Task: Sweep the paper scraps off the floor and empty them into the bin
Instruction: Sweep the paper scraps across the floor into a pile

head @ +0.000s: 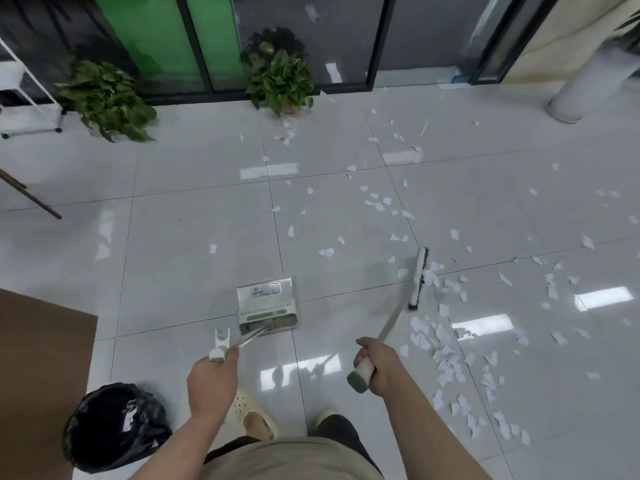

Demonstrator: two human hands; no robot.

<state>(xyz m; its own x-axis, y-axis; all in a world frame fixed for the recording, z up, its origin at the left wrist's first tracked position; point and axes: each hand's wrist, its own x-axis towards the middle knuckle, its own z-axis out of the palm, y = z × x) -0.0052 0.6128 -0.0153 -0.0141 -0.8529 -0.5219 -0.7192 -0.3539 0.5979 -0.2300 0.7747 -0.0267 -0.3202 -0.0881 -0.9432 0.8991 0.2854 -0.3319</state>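
My right hand (375,363) has its grip wrapped around the white, green-capped end of the long broom handle (362,372). The silvery shaft runs forward and to the right to the white broom head with dark bristles (419,278), which rests on the glossy pale grey tiled floor (194,237) at the edge of the litter. My left hand (211,379) holds its grip around the white-and-green top of the dustpan's thin metal handle (220,349). That handle leads to the grey and white plastic dustpan (266,308), which sits on the floor ahead of me, between my two hands and well apart from the broom head.

The torn white paper scraps (446,355) lie thickest to my right, in a loose band running from just beside the broom head back towards my right arm. More scraps are scattered thinly across the tiles ahead, out to the two leafy green potted plants (280,77) standing against the dark-framed glass wall with green panels (156,39).

The round bin lined with a black plastic bag (117,424) stands on the floor at my lower left, just beside a brown tabletop edge (38,358). My cream perforated clog (252,414) shows below my left hand. A white wire rack (20,95) stands at far left.
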